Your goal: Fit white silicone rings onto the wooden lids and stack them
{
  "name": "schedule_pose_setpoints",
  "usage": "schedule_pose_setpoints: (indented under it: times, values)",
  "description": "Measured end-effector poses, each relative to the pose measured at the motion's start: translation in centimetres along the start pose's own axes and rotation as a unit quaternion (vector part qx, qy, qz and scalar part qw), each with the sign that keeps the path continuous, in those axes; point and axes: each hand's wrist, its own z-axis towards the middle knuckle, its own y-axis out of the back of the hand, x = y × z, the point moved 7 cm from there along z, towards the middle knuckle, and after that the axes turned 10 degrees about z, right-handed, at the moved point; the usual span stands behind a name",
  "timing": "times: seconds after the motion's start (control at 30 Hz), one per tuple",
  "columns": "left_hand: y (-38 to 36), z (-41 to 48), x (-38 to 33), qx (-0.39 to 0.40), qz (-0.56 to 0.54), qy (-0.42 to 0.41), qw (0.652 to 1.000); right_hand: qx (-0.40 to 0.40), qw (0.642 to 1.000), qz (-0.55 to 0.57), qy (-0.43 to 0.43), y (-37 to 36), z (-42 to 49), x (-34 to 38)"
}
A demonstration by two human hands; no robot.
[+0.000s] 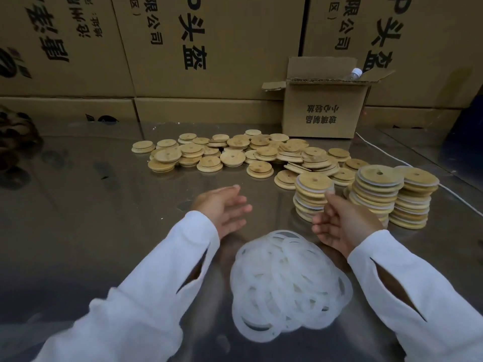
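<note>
On left hand [222,211] fingers were spread; right hand [345,224] loosely curled, both empty. The rings [287,283] lay btwn sleeves [162,278], bare lids [232,156] beyond. Risk (est.): right hand could topple adjacent finished stack [312,189].

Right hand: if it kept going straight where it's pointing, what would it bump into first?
Most likely the nearest stack of lids. The right hand points forward and a bit left, and that stack stands just ahead of its thumb. I cannot tell whether the thumb already touches it.
</note>
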Motion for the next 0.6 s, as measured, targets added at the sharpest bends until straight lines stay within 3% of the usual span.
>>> schedule_pose_setpoints:
  times: [0.17,0.23,0.33,0.43,0.6]
  values:
    - [4.3,6.8,-1.9,-0.109,0.073,0.033,0.991,0.034,0.999,-0.017,0.004,-1.1,-1.2,-0.3]
    - [5.6,9.9,-3.4,-0.135,0.135,0.005,0.982,0.039,0.999,-0.011,0.005,-1.2,-1.4,-0.3]
    - [7.0,13.9,-5.6,-0.197,0.284,-0.065,0.936,0.063,0.998,0.002,-0.006,-1.7,-1.8,-0.5]
    - [6.3,16.7,-6.4,-0.188,0.33,-0.09,0.921,0.079,0.997,0.005,-0.01,-2.2,-1.9,-0.7]
    - [5.1,19.5,-5.6,-0.142,0.418,-0.039,0.896,0.075,0.997,0.013,-0.001,-1.9,-2.0,0.3]
